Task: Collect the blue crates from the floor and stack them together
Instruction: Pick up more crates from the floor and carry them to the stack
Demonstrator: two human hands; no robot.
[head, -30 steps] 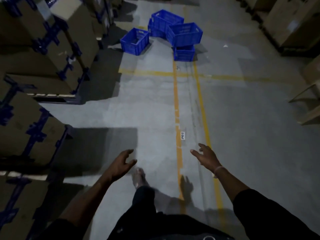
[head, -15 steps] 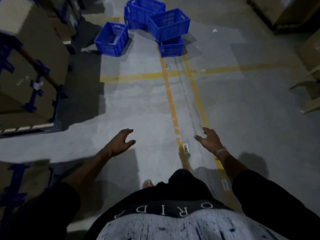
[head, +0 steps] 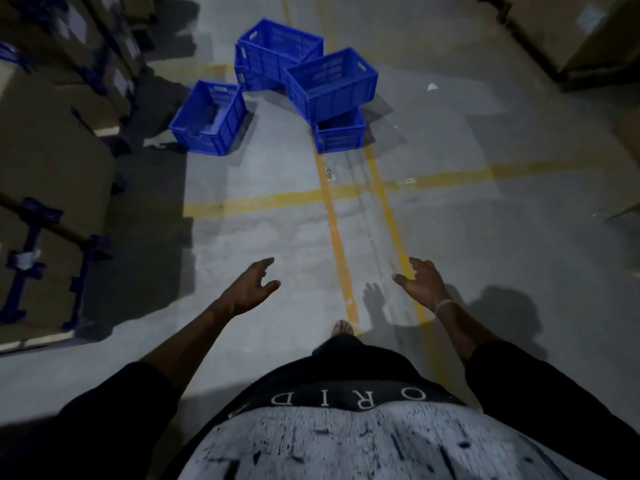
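Several blue plastic crates stand on the grey floor ahead. One single crate sits alone at the left. Behind it a crate rests on top of another. At the right a crate lies skewed across a lower crate. My left hand and my right hand reach forward at waist height, fingers spread, holding nothing. Both hands are well short of the crates.
Tall cardboard boxes with blue corner straps line the left side on a pallet. More boxes stand at the far right. Yellow floor lines cross the aisle. A white scrap lies near the crates.
I have walked forward along the aisle, so the crates are nearer and larger in view. Both hands stay spread and held out in front.
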